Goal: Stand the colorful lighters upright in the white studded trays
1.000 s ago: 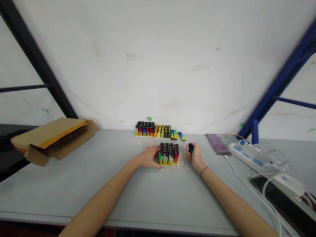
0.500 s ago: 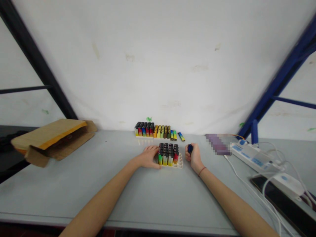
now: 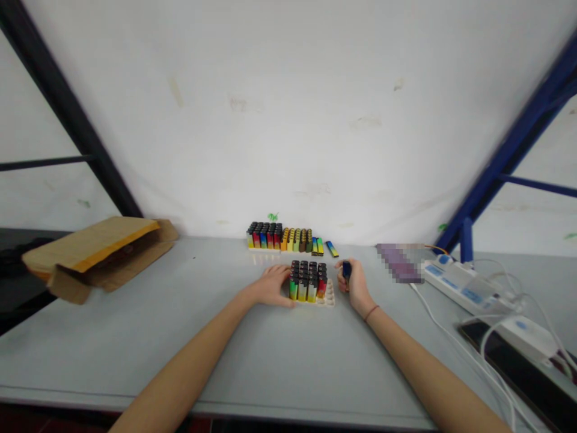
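Upright lighters with black tops [image 3: 308,279] fill most of a white tray [image 3: 330,297] in the middle of the table; slots at its right end hold none. My left hand [image 3: 271,285] wraps the tray's left end, thumb along the front corner and fingers behind. Just right of the tray, my right hand [image 3: 357,281] is closed around a dark blue lighter [image 3: 346,269], mostly hidden by the fingers. Farther back stand a block of black-topped lighters [image 3: 264,236] and a set of yellow and brown ones [image 3: 296,240]. A blue-yellow lighter [image 3: 332,249] lies apart beside them.
An opened brown paper package [image 3: 97,249] lies at the left. To the right are a white power strip [image 3: 469,291] with cables, a dark phone [image 3: 518,367] and a blurred-out purple item [image 3: 399,263]. The wall [image 3: 288,120] rises behind the table.
My right hand has turned slightly and the blue lighter now stands more upright in it, with its fingers shifted a little. My left hand stays at the tray.
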`<state>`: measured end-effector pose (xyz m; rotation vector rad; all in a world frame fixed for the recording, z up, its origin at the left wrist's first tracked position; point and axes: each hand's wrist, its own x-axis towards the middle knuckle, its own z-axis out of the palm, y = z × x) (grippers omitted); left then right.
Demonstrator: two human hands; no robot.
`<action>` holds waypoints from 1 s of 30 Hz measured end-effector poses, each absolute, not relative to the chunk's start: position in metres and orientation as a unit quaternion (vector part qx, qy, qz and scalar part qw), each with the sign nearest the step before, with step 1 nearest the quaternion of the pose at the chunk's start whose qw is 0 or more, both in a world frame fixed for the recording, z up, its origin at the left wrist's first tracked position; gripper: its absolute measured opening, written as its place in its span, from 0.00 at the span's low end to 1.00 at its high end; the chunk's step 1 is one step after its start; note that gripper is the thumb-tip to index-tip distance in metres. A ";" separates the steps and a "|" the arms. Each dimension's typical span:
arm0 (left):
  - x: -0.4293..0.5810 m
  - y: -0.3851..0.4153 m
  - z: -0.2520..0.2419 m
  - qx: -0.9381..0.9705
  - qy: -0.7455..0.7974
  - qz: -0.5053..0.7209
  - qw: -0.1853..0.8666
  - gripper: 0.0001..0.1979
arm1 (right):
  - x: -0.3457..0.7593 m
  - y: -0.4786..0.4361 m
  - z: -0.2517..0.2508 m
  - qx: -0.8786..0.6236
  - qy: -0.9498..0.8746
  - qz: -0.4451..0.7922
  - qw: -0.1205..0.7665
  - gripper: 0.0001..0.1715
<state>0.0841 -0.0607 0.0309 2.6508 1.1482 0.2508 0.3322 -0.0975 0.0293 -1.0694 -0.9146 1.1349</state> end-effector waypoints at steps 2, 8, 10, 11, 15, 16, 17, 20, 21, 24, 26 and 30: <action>0.084 -0.058 0.030 0.907 0.393 0.091 0.122 0.45 | 0.333 -0.099 0.033 -0.456 -0.442 0.454 0.625 0.18; 0.083 -0.053 0.030 0.898 0.406 0.118 0.121 0.41 | 0.343 -0.109 0.059 -0.430 -0.592 0.381 0.565 0.18; 0.083 -0.054 0.030 0.897 0.407 0.126 0.121 0.41 | 0.347 -0.112 0.065 -0.426 -0.632 0.355 0.541 0.17; 0.084 -0.054 0.029 0.897 0.406 0.127 0.120 0.41 | 0.348 -0.112 0.066 -0.425 -0.645 0.356 0.526 0.17; 0.084 -0.055 0.029 0.901 0.401 0.120 0.113 0.40 | 0.350 -0.114 0.064 -0.416 -0.673 0.407 0.456 0.17; 0.084 -0.055 0.029 0.902 0.401 0.118 0.113 0.40 | 0.349 -0.114 0.063 -0.416 -0.674 0.417 0.445 0.17; 0.084 -0.055 0.029 0.902 0.401 0.116 0.112 0.40 | 0.348 -0.115 0.061 -0.416 -0.674 0.424 0.439 0.17; 0.084 -0.056 0.029 0.903 0.399 0.116 0.113 0.40 | 0.345 -0.116 0.060 -0.413 -0.680 0.417 0.439 0.18; 0.083 -0.056 0.029 0.903 0.398 0.117 0.114 0.40 | 0.345 -0.116 0.060 -0.411 -0.689 0.405 0.439 0.17; 0.084 -0.056 0.030 0.901 0.400 0.120 0.115 0.40 | 0.344 -0.116 0.061 -0.408 -0.712 0.367 0.439 0.15; 0.084 -0.057 0.031 0.900 0.402 0.118 0.116 0.40 | 0.344 -0.117 0.062 -0.411 -0.713 0.352 0.446 0.16; 0.085 -0.057 0.031 0.902 0.402 0.113 0.112 0.39 | 0.343 -0.121 0.066 -0.404 -0.725 0.344 0.440 0.12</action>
